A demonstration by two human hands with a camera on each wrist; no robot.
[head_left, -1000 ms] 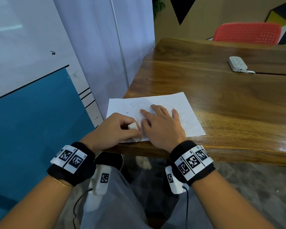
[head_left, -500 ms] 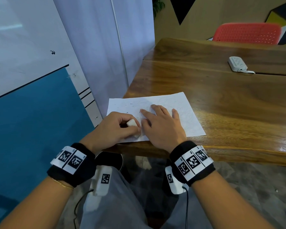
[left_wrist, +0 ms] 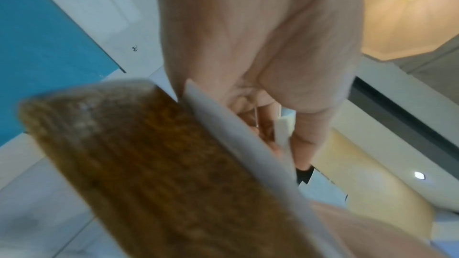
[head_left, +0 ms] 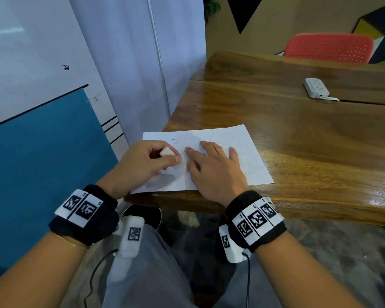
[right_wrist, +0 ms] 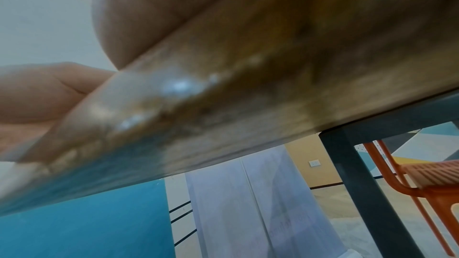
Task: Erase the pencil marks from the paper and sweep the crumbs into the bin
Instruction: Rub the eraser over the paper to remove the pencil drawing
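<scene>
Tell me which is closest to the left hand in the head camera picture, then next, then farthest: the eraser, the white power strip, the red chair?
1. Eraser: pinched in the left hand itself, over the paper.
2. White power strip: far right on the table.
3. Red chair: behind the table's far edge.

Glossy varnished wooden table (head_left: 298, 141), matt white paper (head_left: 242, 156), perforated red plastic chair (head_left: 327, 47).

White paper (head_left: 220, 138) with faint grey pencil lines and a few dark specks; white eraser (head_left: 167, 151); glossy brown wood-grain worktop (head_left: 298, 134); red perforated chair (head_left: 327, 47); white power strip (head_left: 316, 87); black wristbands (head_left: 256, 221) bearing white tags with black square codes; teal and white wall panel (head_left: 42, 141).
</scene>
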